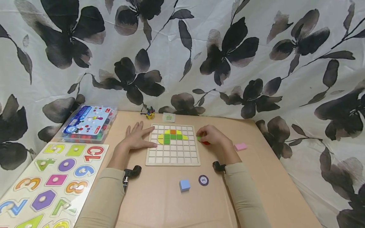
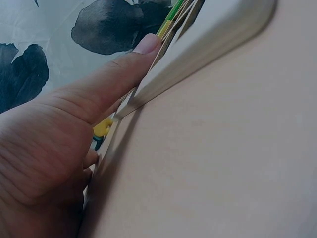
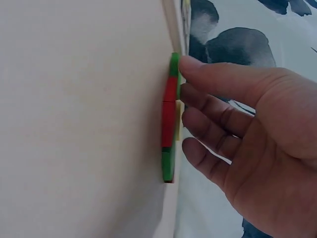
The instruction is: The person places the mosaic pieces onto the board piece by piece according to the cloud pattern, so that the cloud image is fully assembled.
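A pale gridded board [image 1: 173, 161] lies in front of me. Green tiles [image 1: 166, 141], yellow tiles and one orange tile [image 1: 173, 131] form a shape in its upper half. My left hand [image 1: 138, 138] is spread at the board's left side, index finger and thumb reaching over the edge. In the left wrist view, the thumb [image 2: 147, 44] lies on the rim. Right of the board, my right hand [image 1: 213, 136] is over a small group of tiles. The right wrist view shows red tiles [image 3: 168, 124] and a green tile [image 3: 174, 64], with loosely bent fingertips right at them.
A small patterned card [image 1: 169, 117] and a little yellow-and-dark figure [image 1: 149, 113] are behind the board. A pink block [image 1: 240, 147] is at right; a blue cube [image 1: 184, 185] and round disc [image 1: 203, 180] are in front. A number puzzle [image 1: 78, 155] and plastic box [image 1: 86, 123] stand left.
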Available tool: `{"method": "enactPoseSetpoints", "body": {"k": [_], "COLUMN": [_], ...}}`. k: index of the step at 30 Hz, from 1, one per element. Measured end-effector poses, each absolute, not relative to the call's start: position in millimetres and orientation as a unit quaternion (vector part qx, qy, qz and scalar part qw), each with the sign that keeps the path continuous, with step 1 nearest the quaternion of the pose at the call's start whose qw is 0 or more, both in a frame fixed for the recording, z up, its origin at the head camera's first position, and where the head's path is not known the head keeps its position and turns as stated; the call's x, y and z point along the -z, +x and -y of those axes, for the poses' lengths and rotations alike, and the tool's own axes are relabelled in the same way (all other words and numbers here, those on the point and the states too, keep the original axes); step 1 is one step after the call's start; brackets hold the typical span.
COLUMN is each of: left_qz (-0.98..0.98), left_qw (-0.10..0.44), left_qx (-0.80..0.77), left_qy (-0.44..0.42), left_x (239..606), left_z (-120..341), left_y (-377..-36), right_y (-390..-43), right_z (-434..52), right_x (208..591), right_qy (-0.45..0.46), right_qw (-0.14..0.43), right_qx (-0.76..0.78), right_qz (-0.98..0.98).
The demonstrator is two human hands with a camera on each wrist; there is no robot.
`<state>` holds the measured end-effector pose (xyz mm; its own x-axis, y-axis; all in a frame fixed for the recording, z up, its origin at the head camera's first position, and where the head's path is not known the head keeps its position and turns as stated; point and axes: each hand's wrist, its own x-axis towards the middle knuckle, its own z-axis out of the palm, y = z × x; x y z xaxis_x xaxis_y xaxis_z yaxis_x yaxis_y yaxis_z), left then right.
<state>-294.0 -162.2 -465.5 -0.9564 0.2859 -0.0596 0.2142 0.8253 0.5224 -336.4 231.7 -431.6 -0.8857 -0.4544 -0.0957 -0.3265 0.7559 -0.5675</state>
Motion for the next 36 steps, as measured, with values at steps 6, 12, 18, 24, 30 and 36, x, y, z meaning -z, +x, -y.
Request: {"method": "enactPoseSetpoints", "body": {"k": [6,12,18,24,30,36], "left_qz": [-0.954,-0.953,-0.952,-0.952,-0.951,-0.951], "left_qw": [0.065,0.064,0.062,0.062,0.064,0.066], "left_qx": [-0.262,-0.266,-0.27,-0.268,-0.268,-0.27], "left_qy": [0.131,0.133,0.131,0.136,0.137,0.137], "left_x": [464,465,465,464,463,463], "left_z": [163,163,162,162,161,162], "left_y": [-294,-294,-293,-294,-293,-293], "right_y": [-337,-340,-341,-340,-336,-332], "right_z": [-229,-230,-231,-228,-217,-185], "right_x": [434,434,432,424,414,408], "right_qy": [-0.209,-0.215,-0.222,-0.222,-0.232,-0.284], "right_qw": [0.111,0.097,0.073,0.028,0.034,0.063], "right_qx": [0.271,0.283,0.321,0.362,0.442,0.417], "right_qz": [-0.933,-0.93,-0.918,-0.905,-0.866,-0.861]}}
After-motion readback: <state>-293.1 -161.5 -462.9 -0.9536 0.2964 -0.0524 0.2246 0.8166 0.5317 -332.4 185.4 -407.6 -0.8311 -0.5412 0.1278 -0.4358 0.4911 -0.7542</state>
